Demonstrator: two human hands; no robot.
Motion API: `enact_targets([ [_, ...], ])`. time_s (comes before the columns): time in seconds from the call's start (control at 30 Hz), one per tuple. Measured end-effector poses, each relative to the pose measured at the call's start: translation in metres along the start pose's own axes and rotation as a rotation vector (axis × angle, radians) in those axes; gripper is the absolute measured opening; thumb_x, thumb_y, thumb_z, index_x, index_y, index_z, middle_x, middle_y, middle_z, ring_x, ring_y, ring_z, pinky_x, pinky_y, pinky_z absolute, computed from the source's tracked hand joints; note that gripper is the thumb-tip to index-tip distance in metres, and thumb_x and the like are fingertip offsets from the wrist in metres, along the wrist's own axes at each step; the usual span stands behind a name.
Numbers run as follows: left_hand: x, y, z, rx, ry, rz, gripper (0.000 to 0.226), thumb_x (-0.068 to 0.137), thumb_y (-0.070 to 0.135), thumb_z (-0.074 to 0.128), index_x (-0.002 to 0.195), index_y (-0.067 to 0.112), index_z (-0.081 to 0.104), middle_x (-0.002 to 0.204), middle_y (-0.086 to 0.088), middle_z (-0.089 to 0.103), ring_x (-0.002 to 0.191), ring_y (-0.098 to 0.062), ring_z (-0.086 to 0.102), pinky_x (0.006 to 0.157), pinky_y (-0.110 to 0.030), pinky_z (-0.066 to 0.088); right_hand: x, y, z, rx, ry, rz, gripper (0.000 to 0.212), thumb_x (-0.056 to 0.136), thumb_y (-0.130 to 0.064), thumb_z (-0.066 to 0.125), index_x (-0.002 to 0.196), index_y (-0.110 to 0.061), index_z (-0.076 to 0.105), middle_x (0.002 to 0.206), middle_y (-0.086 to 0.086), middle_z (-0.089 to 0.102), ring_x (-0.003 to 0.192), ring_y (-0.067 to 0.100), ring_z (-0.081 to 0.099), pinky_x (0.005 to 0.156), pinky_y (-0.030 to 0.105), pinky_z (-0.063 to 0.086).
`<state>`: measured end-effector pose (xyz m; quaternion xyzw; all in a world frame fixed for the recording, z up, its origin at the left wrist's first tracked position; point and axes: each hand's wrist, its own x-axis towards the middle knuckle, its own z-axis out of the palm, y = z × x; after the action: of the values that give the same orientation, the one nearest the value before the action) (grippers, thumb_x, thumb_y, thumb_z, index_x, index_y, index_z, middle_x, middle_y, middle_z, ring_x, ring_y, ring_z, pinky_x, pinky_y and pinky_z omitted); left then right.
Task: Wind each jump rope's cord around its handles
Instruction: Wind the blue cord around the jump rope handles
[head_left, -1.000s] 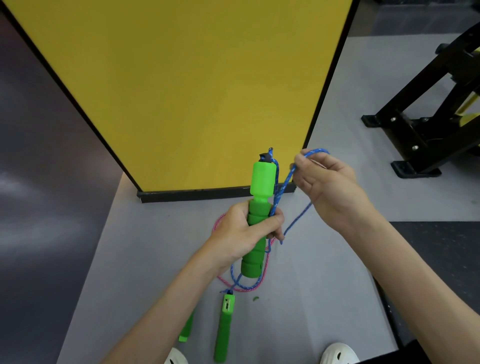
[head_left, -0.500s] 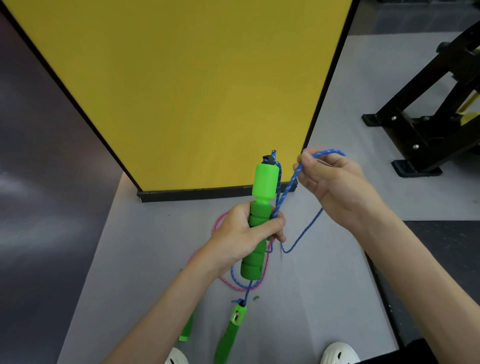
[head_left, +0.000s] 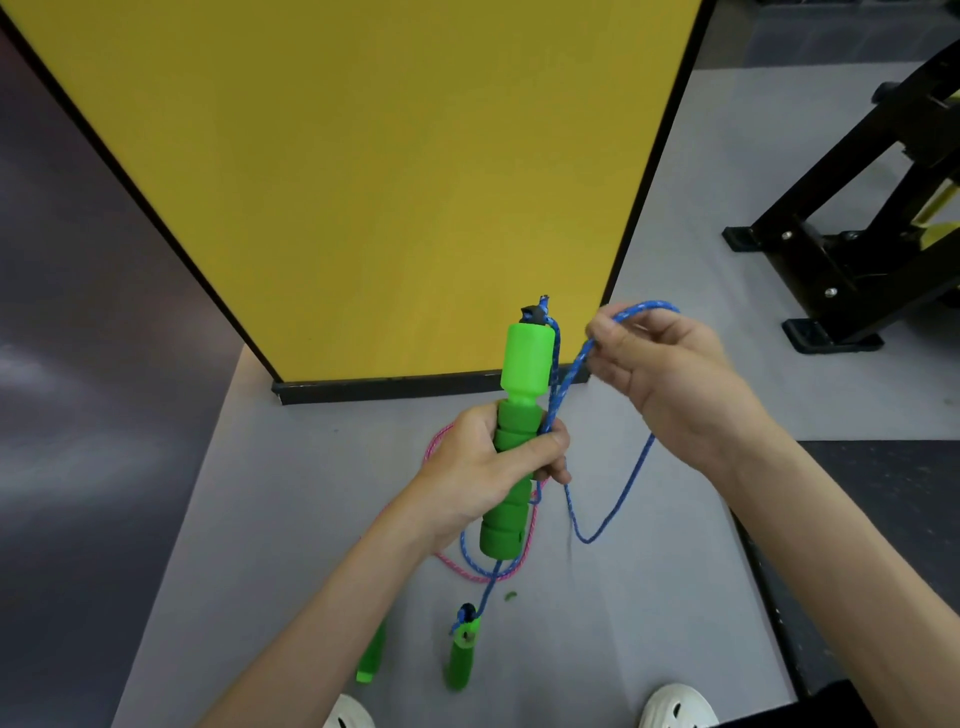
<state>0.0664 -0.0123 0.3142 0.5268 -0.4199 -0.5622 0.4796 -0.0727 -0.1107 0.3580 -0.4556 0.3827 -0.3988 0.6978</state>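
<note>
Along the left edge of the frame runs a dark, dull surface (head_left: 78, 364). Beside it a tall yellow panel (head_left: 389, 156) with a black border fills the upper middle, standing on a grey floor (head_left: 291, 519). Low down, left of centre, a short green handle (head_left: 371, 657) shows from behind the left forearm. A pink cord (head_left: 440, 439) curves in a loop on the floor behind the left hand (head_left: 483, 467).

That hand, at the centre, is wrapped around the ribbed middle of an upright green handle (head_left: 524, 358), with the thumb across the front pinning a blue cord (head_left: 631, 478) against the handle's right side. The cord leaves the black cap on top, runs down to the thumb, then climbs to the right hand (head_left: 670, 374), which is right of centre and apart from the left. Its thumb and fingers pinch the cord, and a loop arches over the knuckles. From there the cord drops in a slack U below both hands.

Another strand falls past the base of the held handle to a second green handle (head_left: 460, 660) near the bottom. It is blurred, and I cannot tell whether it touches the floor. The toes of two white shoes (head_left: 675, 704) sit at the bottom edge. A black metal frame (head_left: 841, 249) stands at the upper right.
</note>
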Motion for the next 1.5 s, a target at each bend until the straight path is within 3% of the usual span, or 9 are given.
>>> enact_targets([
  [0.1,0.001,0.0,0.0,-0.007,0.034,0.004,0.011,0.091,0.01,0.063,0.08,0.008,0.061,0.065,-0.001,0.065,0.067,-0.016,0.064,0.074,-0.032,0.052,0.003,0.0,0.002,0.1,0.032,0.011,0.004,0.09,-0.007,0.06,0.087,-0.01,0.061,0.076,0.0,0.065,0.07,0.011,0.062,0.072,0.021,0.053],
  [0.3,0.004,0.0,-0.001,-0.043,0.087,0.019,0.007,0.09,0.006,0.062,0.083,0.005,0.061,0.065,0.001,0.064,0.064,-0.015,0.065,0.067,-0.024,0.05,-0.005,0.01,0.01,-0.207,-0.277,0.088,0.007,0.083,-0.005,0.064,0.09,-0.006,0.063,0.077,0.006,0.066,0.073,0.018,0.063,0.069,0.024,0.055],
  [0.57,-0.001,0.001,0.002,-0.003,0.041,-0.019,0.012,0.091,0.01,0.063,0.079,0.009,0.062,0.067,-0.004,0.068,0.072,-0.018,0.064,0.08,-0.036,0.053,0.009,0.001,0.007,0.203,0.031,-0.017,0.006,0.091,-0.009,0.057,0.086,-0.011,0.059,0.073,-0.002,0.064,0.069,0.01,0.061,0.07,0.022,0.052],
  [0.77,0.002,0.003,0.0,-0.042,0.112,0.014,0.006,0.091,0.006,0.061,0.085,0.005,0.061,0.065,-0.002,0.063,0.063,-0.015,0.064,0.066,-0.023,0.05,-0.001,0.013,0.011,-0.192,-0.276,0.076,0.009,0.082,-0.011,0.065,0.09,-0.007,0.063,0.086,0.013,0.064,0.077,0.022,0.062,0.071,0.026,0.054],
  [0.9,0.002,0.003,-0.001,-0.024,0.098,0.023,0.004,0.091,0.007,0.062,0.088,0.004,0.063,0.067,-0.004,0.066,0.066,-0.013,0.066,0.067,-0.019,0.05,-0.001,0.012,0.012,-0.257,-0.196,-0.005,0.002,0.084,-0.006,0.064,0.085,-0.005,0.065,0.071,0.006,0.063,0.067,0.016,0.061,0.072,0.026,0.056],
  [1.07,0.0,0.001,0.003,-0.013,0.051,-0.011,0.005,0.091,0.008,0.062,0.088,0.004,0.062,0.065,-0.001,0.064,0.064,-0.013,0.064,0.068,-0.021,0.052,0.007,0.009,0.012,0.01,-0.036,0.0,0.003,0.088,-0.009,0.061,0.085,-0.007,0.061,0.069,0.0,0.061,0.065,0.014,0.057,0.079,0.032,0.051],
  [1.17,0.0,0.001,0.001,-0.013,0.084,0.003,0.005,0.091,0.007,0.062,0.086,0.005,0.062,0.065,-0.001,0.064,0.065,-0.014,0.065,0.069,-0.022,0.051,0.003,0.013,0.011,-0.133,-0.168,0.073,0.015,0.079,-0.017,0.068,0.091,-0.009,0.063,0.079,0.008,0.065,0.072,0.019,0.06,0.075,0.028,0.054],
  [1.3,0.002,0.002,-0.001,-0.038,0.113,0.02,0.005,0.091,0.006,0.061,0.086,0.007,0.062,0.068,-0.005,0.066,0.067,-0.014,0.067,0.071,-0.024,0.053,-0.001,0.015,0.012,-0.381,-0.255,0.027,0.007,0.082,-0.006,0.067,0.076,-0.009,0.063,0.073,0.01,0.064,0.067,0.019,0.06,0.07,0.027,0.053],
  [1.5,0.001,-0.002,0.001,-0.02,0.077,-0.029,0.007,0.091,0.013,0.064,0.092,0.006,0.064,0.071,-0.004,0.07,0.072,-0.013,0.066,0.071,-0.02,0.053,0.006,0.006,0.007,-0.015,-0.054,-0.026,0.01,0.079,-0.012,0.067,0.082,-0.004,0.061,0.068,0.003,0.062,0.062,0.012,0.058,0.07,0.024,0.054],
])
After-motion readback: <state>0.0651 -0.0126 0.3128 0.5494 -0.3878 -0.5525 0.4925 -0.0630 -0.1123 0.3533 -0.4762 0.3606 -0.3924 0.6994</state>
